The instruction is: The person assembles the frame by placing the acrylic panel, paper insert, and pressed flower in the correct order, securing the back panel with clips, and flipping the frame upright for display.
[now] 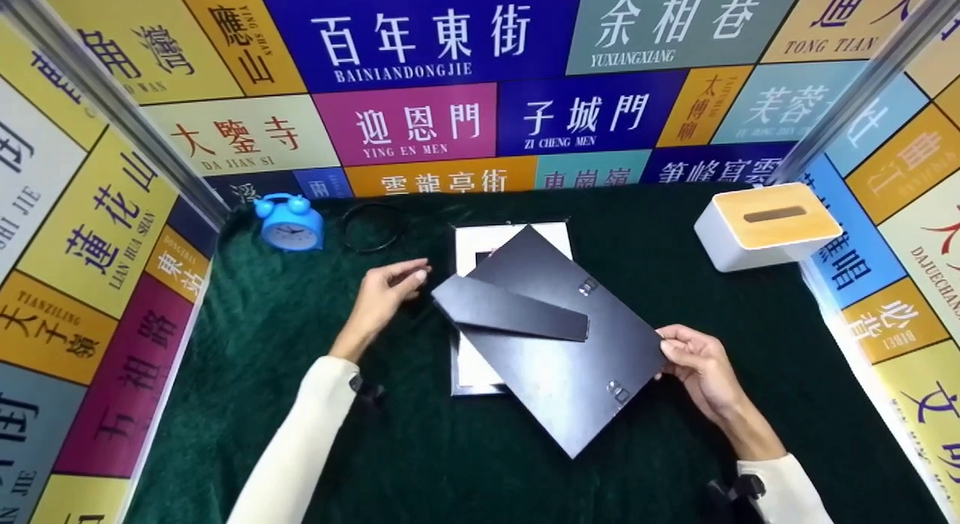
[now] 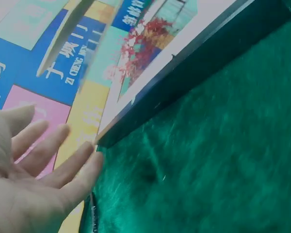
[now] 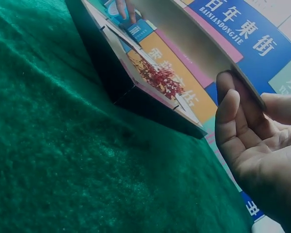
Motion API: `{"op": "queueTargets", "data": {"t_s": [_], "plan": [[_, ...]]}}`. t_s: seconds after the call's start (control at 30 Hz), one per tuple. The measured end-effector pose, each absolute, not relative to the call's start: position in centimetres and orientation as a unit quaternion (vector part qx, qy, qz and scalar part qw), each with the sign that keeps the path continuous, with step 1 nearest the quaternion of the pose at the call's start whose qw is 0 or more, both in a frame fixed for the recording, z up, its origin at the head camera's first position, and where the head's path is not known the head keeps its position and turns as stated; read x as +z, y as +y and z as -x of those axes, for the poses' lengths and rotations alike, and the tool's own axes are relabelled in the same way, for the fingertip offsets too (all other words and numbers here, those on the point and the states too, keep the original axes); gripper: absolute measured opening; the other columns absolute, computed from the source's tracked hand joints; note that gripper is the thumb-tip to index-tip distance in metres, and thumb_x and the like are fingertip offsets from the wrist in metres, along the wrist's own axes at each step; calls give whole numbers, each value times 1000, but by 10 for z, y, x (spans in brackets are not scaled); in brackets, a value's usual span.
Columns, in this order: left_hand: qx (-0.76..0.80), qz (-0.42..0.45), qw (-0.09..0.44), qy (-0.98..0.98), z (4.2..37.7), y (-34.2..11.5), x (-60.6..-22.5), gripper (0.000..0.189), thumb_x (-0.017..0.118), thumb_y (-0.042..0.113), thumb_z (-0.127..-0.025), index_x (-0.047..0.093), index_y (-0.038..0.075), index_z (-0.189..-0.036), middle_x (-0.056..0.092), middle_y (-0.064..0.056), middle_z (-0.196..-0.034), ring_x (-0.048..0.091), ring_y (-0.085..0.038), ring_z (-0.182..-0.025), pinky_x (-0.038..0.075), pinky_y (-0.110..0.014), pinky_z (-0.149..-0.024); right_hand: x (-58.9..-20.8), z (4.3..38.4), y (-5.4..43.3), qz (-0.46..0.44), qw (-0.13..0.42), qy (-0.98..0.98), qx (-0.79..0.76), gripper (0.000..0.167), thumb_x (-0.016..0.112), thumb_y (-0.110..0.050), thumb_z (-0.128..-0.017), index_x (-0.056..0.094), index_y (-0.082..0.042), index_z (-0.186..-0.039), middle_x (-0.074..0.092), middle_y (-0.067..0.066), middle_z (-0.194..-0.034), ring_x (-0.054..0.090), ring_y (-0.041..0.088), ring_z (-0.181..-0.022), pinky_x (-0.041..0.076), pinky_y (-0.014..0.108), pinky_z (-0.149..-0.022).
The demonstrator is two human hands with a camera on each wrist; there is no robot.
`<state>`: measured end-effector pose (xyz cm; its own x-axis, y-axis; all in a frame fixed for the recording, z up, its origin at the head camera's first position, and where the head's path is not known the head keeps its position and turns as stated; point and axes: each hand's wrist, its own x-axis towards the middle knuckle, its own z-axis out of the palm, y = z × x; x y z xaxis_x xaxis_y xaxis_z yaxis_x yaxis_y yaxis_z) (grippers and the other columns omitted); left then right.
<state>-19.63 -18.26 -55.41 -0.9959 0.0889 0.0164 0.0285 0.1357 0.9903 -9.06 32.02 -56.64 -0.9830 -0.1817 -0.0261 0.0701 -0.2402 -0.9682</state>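
Observation:
My right hand (image 1: 699, 366) pinches one corner of a black picture-frame backing board (image 1: 574, 385), thumb on its near face. The board is held tilted above the picture frame (image 1: 471, 366), hiding most of it. A stand leg (image 1: 517, 311) and two metal clips show on the board's face. The frame lies on the cloth, with a white border and a print with red flowers (image 3: 160, 80) visible inside. My left hand (image 1: 384, 300) hovers left of the frame, holding nothing; in the left wrist view its fingers (image 2: 82, 179) are spread and slightly bent near the frame's edge.
A dark green cloth (image 1: 262, 404) covers the table. A blue alarm clock (image 1: 291, 224) stands at the back left, with a thin black ring (image 1: 367, 246) beside it. At the back right sits a white tissue box (image 1: 769, 231) with a wooden lid. Printed panels surround the table.

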Motion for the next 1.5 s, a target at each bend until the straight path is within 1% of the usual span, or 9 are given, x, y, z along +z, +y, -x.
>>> {"op": "queueTargets", "data": {"t_s": [0.07, 0.13, 0.27, 0.4, 0.57, 0.77, 1.07, 1.33, 1.5], "plan": [[654, -38, 71, 752, 198, -184, -549, 38, 69, 10, -109, 68, -7, -144, 75, -22, -136, 73, -43, -120, 59, -57, -102, -566, 93, 321, 60, 91, 611, -784, 23, 47, 12, -109, 54, 32, -118, 76, 11, -93, 71, 16, -74, 60, 31, -65], [653, -40, 118, 747, 199, -186, -545, 43, 69, 11, -110, 63, -9, -148, 73, -25, -138, 74, -44, -118, 59, -59, -103, -566, 97, 322, 82, 103, 607, -784, 22, 46, 12, -109, 56, 30, -117, 75, 9, -95, 70, 15, -77, 59, 31, -65], [644, -43, 198, 738, 199, -188, -539, 49, 68, 14, -110, 58, -10, -152, 71, -28, -138, 78, -36, -109, 62, -53, -100, -565, 105, 323, 117, 125, 591, -789, 24, 44, 14, -108, 66, 18, -116, 73, 4, -96, 69, 13, -80, 59, 29, -65], [630, -49, 248, 734, 197, -187, -537, 51, 70, 14, -109, 59, -11, -151, 72, -30, -135, 80, -28, -99, 64, -48, -94, -563, 113, 322, 138, 148, 581, -788, 31, 43, 15, -107, 71, 8, -117, 72, 1, -91, 69, 12, -76, 57, 27, -63], [622, -40, 293, 725, 192, -182, -533, 49, 75, 14, -106, 63, -9, -148, 77, -26, -127, 81, -30, -95, 67, -43, -85, -561, 121, 324, 160, 173, 581, -779, 28, 42, 13, -108, 69, 12, -116, 74, 3, -89, 66, 12, -71, 54, 26, -61], [619, -28, 329, 712, 186, -176, -530, 43, 78, 15, -104, 71, -1, -143, 80, -18, -113, 78, -25, -83, 68, -41, -73, -556, 125, 326, 175, 195, 582, -770, 28, 41, 10, -109, 68, 14, -115, 74, 4, -89, 67, 13, -69, 55, 26, -61], [625, -29, 352, 696, 177, -174, -544, 56, 80, 17, -100, 64, -4, -150, 80, -15, -107, 76, -18, -74, 66, -36, -64, -555, 129, 324, 182, 216, 580, -764, 31, 40, 11, -109, 70, 11, -116, 75, 5, -91, 66, 12, -69, 54, 25, -62], [661, -55, 394, 637, 172, -176, -553, 38, 79, 12, -101, 74, 2, -136, 80, -10, -93, 73, -17, -67, 65, -34, -59, -558, 132, 324, 197, 221, 582, -757, 31, 38, 8, -110, 68, 15, -117, 75, 5, -92, 66, 12, -71, 52, 26, -61], [704, -57, 380, 597, 168, -177, -556, 25, 77, 6, -100, 75, 2, -125, 77, -7, -85, 72, -16, -64, 64, -34, -56, -560, 134, 324, 177, 230, 570, -768, 32, 41, 2, -115, 70, 11, -124, 78, 8, -102, 72, 15, -80, 58, 28, -69]]}}
